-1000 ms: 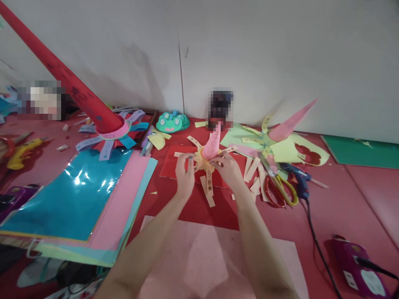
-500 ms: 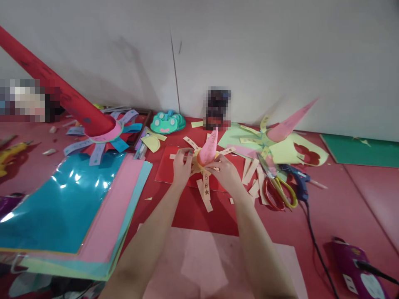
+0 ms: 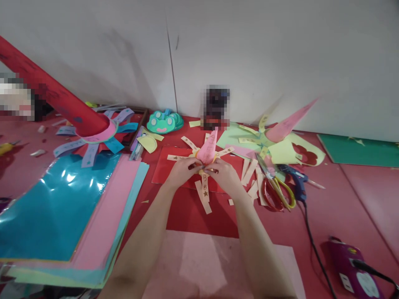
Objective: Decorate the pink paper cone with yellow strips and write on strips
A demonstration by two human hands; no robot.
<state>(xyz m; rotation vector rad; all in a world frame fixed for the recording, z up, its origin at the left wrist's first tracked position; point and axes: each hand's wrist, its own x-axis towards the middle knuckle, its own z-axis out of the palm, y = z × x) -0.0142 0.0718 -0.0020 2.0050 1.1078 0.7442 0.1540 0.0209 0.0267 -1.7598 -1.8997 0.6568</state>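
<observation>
A small pink paper cone (image 3: 208,150) with dark writing stands upright, ringed at its base by pale paper strips (image 3: 205,186) marked with letters and stars. My left hand (image 3: 183,172) pinches the front of the cone's base from the left. From the right, my right hand (image 3: 225,173) pinches the same base, and its fingertips nearly meet those of the left. Both hands are closed, and the fingers partly hide the base. Under the cone lies a red board (image 3: 162,166). Loose pale strips (image 3: 249,171) lie to the right of my right hand.
Scissors (image 3: 279,193) and a blue glue gun (image 3: 297,182) lie right, its cord trailing near a purple power strip (image 3: 353,265). Behind stands another pink cone (image 3: 289,122). At left are a long red cone (image 3: 62,93), a green frog cutout (image 3: 163,122) and coloured sheets (image 3: 59,211).
My left hand has moved right and inward to the front of the cone's base, uncovering a starred strip on the left. My right hand stays at the base. The view has shifted slightly.
</observation>
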